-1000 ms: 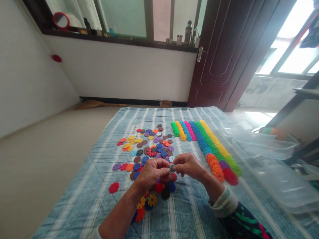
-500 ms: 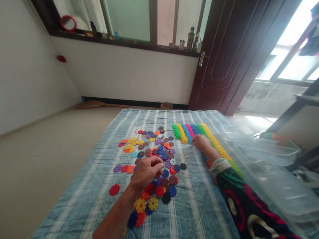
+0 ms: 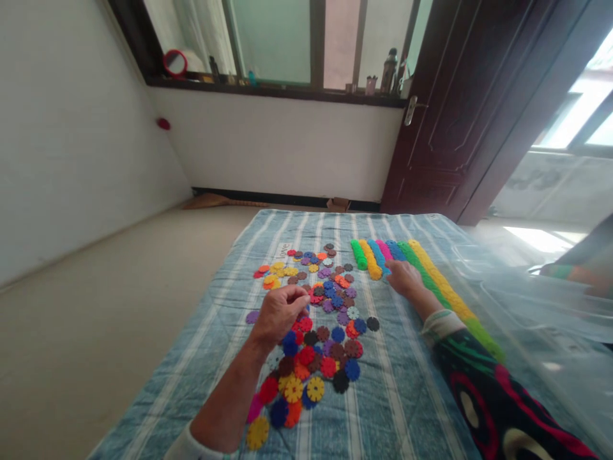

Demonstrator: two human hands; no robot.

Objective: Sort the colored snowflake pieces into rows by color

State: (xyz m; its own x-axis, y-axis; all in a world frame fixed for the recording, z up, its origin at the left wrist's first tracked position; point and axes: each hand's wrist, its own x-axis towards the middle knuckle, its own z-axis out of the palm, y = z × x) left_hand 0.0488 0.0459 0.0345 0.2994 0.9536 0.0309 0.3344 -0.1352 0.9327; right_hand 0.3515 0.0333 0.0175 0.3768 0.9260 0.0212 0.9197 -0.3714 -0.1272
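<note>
Notched, flower-edged plastic discs (image 3: 328, 366) in red, yellow, blue, brown, purple and black lie loosely spread over the striped cloth. My left hand (image 3: 279, 312) is just above them, thumb and fingers pinched together; whatever is between the fingertips is hidden. To the right, discs of one colour lie stacked on their sides in long rows: green, yellow (image 3: 371, 260), light blue, pink, dark blue, a long green (image 3: 433, 287) and a long yellow one running into green. My right hand (image 3: 405, 279) is curled at the near end of the pink and blue rows, its fingertips partly hidden.
Clear plastic boxes (image 3: 522, 313), blurred, stand along the right side. A small card reading "love" (image 3: 283, 251) lies at the far left of the discs. Beyond the cloth-covered surface (image 3: 191, 383) are floor, a white wall and a dark red door (image 3: 445, 115).
The view has turned left, shifting the scene rightward. My left hand has moved a little left and away from me relative to the discs. My right hand stays at the rows' near ends.
</note>
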